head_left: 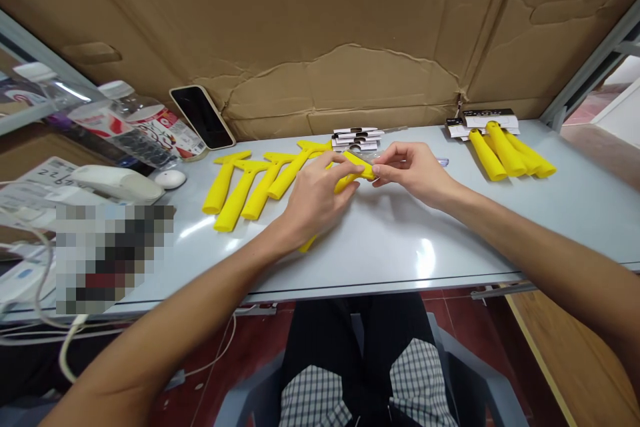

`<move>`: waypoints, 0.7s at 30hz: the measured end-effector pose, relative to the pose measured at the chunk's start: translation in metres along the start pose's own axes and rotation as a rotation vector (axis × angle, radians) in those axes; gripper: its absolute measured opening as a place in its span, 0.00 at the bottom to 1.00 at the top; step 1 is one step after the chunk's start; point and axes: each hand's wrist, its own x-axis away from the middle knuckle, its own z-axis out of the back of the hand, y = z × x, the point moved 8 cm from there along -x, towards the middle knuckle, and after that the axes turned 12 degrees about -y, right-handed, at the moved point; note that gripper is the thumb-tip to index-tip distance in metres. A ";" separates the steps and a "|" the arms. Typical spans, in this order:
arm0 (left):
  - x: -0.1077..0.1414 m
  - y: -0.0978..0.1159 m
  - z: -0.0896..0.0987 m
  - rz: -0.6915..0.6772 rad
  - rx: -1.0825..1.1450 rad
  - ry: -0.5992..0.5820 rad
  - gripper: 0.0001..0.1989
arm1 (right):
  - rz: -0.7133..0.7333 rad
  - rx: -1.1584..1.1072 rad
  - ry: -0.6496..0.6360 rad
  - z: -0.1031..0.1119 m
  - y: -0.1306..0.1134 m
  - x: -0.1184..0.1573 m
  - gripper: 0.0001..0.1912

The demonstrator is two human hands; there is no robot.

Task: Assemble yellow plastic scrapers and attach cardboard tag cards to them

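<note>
A yellow plastic scraper point(354, 160) with a T-shaped head is just above the table in front of me. My left hand point(320, 197) is closed around it, hiding most of the handle, whose end shows below the palm. With thumb and fingertips, my right hand point(415, 172) pinches the right end of the head; whether something small is also between those fingers is hidden. Left of my hands, several similar yellow scrapers point(237, 197) lie slanted in a row. Just behind my hands is a small stack of white-and-black cards point(356, 139) with clear plastic.
Several yellow scrapers point(505, 153) with black-and-white cards point(490, 120) lie at the right. A phone point(203, 117) leans against the cardboard wall point(320, 27). Plastic bottles point(150, 123), a white mouse point(171, 179) and cables crowd the left. The table's front edge is near my lap.
</note>
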 end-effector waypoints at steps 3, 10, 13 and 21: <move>-0.002 -0.002 0.003 0.024 0.120 -0.009 0.09 | 0.011 -0.031 -0.036 0.002 -0.004 -0.002 0.29; -0.010 -0.029 -0.009 0.317 0.821 -0.089 0.13 | 0.027 0.809 -0.207 0.021 -0.006 -0.006 0.05; -0.011 -0.043 -0.022 0.416 1.027 -0.080 0.12 | 0.003 1.000 -0.313 0.017 0.004 -0.006 0.06; -0.010 -0.061 -0.036 0.536 1.205 0.044 0.14 | -0.066 1.088 -0.343 0.006 0.015 -0.006 0.11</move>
